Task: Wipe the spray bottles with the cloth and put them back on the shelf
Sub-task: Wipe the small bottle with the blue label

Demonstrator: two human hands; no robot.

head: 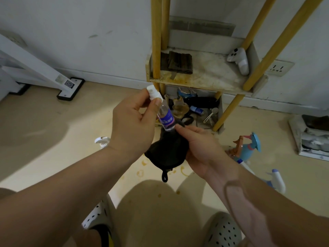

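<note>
Black cloth (pixel 167 150) gripped in right hand (pixel 201 148) beneath spray bottle (pixel 164 116); left hand (pixel 131 120) fingers (pixel 154 104) pinch its nozzle (pixel 154 93), exposing body for wiping.

Stained shelf (pixel 210 73), folded cloth (pixel 179 62), white controller (pixel 238 60)

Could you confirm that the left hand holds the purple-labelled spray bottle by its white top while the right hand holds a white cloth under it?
Not quite: the cloth is black, not white. In the head view the left hand holds the purple-labelled spray bottle by its white top while the right hand holds the black cloth under it.
</note>
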